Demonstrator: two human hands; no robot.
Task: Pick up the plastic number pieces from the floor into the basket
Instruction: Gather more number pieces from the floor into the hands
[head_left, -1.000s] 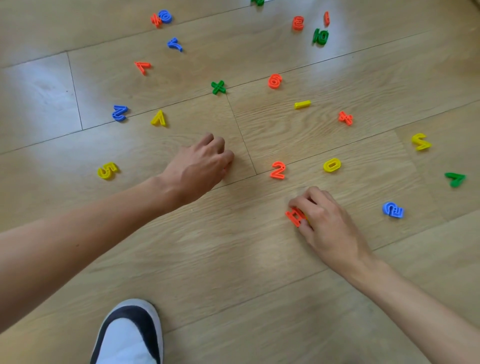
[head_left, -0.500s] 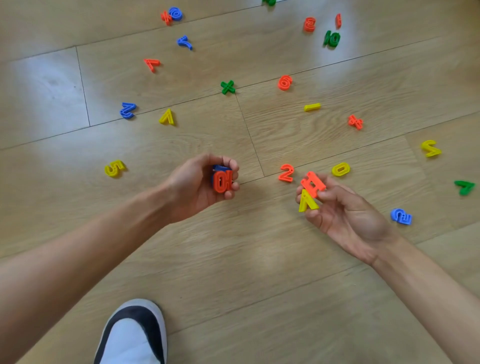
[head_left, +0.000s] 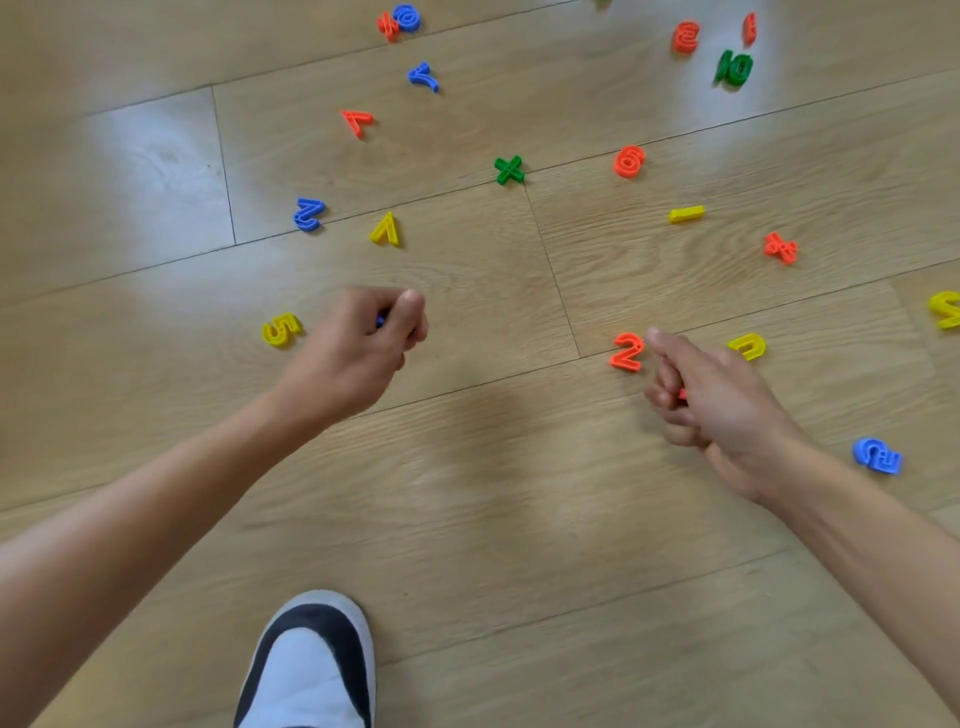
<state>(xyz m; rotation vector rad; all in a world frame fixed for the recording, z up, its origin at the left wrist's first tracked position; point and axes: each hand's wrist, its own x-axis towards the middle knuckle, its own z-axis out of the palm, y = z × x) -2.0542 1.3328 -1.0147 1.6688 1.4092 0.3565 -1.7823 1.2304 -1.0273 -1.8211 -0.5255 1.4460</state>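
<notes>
Both fists carry pieces while many more lie scattered across the wooden floor (head_left: 467, 519); no basket is in view.

Left hand (head_left: 358, 353) is curled tight around a blue piece, barely showing. Right hand (head_left: 717, 410) clamps what looks like an orange piece under its curled fingers, forefinger extended beside the orange 2 (head_left: 627, 352) near a plank seam, probably to gather it before one trip.

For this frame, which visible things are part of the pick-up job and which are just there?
Part of the job:
- left hand, closed on a blue piece
- right hand, a red piece in its grip
- orange 2
- yellow 5
- yellow 7
- green cross
- other scattered pieces

Just there:
- shoe
- wooden floor

No basket in view.
</notes>
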